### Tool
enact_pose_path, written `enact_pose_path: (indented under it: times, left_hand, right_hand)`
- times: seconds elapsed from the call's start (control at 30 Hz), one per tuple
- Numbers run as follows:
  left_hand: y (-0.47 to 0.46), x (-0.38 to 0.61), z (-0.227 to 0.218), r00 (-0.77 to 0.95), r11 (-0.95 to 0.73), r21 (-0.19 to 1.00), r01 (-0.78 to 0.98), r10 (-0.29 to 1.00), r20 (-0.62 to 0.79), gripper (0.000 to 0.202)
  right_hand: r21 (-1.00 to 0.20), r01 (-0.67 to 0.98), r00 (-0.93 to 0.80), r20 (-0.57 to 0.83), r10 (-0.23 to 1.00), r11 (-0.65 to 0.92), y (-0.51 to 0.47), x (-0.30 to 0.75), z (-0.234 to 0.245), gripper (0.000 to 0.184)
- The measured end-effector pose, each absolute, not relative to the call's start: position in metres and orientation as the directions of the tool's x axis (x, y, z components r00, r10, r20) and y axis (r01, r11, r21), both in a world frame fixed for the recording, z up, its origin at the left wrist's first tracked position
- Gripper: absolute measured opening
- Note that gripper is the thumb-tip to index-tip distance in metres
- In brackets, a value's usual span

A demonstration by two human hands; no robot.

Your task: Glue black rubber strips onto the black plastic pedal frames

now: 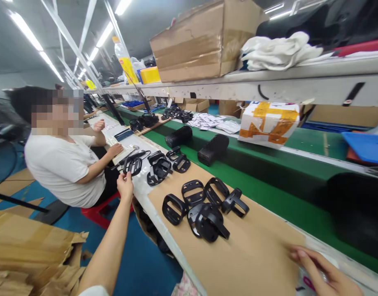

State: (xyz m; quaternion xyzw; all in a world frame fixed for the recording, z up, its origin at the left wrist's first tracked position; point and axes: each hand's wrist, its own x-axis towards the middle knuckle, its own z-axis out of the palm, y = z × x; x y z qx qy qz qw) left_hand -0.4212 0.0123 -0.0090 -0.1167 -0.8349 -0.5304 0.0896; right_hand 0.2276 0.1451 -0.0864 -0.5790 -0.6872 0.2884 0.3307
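My left hand (125, 187) reaches out to the left, thumb and fingers pinched on the edge of a black plastic frame (132, 166) with slots. Beside it, several similar black frames (160, 169) are piled on the bench. More loose black plastic frames (193, 192) lie on the brown cardboard sheet (247, 255) in front of me, some with an upright strap-like loop. My right hand (326, 273) is at the lower right by the sheet's edge, fingertips close together and slightly blurred. Whatever they may pinch cannot be made out. Clear plastic with pink print (307, 283) shows under that hand.
A green conveyor belt (256, 181) runs alongside, carrying black objects (213, 149). Beyond it are white packets (205, 121) and a taped carton (269, 123). A shelf above holds a large cardboard box (191, 45). At left, a person (65, 164) sits working at the bench.
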Motion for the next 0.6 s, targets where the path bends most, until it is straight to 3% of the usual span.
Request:
enact_pose_path:
  times: [0.1,0.2,0.3,0.37,0.47,0.53,0.6]
  left_hand:
    - [0.02,-0.426,-0.019,-0.962,0.463,0.845,0.268,0.171,0.211,0.017]
    - [0.024,-0.424,-0.017,-0.958,0.49,0.828,0.273,0.22,0.186,0.037]
    - [0.025,-0.418,-0.008,-0.947,0.488,0.811,0.321,0.185,0.263,0.057]
    - [0.029,-0.406,0.003,-0.912,0.439,0.801,0.407,0.235,0.335,0.046]
    - [0.046,-0.368,0.029,-0.758,0.255,0.799,0.544,0.559,0.337,0.032]
    - [0.067,-0.332,0.048,-0.547,0.118,0.801,0.587,0.787,0.285,0.041]
    - [0.094,-0.293,0.062,-0.308,0.019,0.765,0.644,0.922,0.236,0.046]
  right_hand:
    - [-0.809,0.578,-0.087,0.069,0.994,0.107,0.139,0.214,-0.066,0.053]
    - [-0.823,0.557,-0.093,0.068,0.993,0.108,0.136,0.209,-0.057,0.051]
    - [-0.827,0.548,-0.122,0.073,0.99,0.128,0.134,0.209,-0.054,0.047]
    - [-0.82,0.553,-0.14,0.082,0.987,0.146,0.133,0.209,-0.053,0.045]
    - [-0.811,0.56,-0.145,0.104,0.984,0.168,0.132,0.208,-0.052,0.043]
    - [-0.811,0.559,-0.145,0.112,0.983,0.174,0.132,0.207,-0.051,0.042]
    - [-0.811,0.556,-0.15,0.114,0.982,0.179,0.131,0.206,-0.049,0.042]
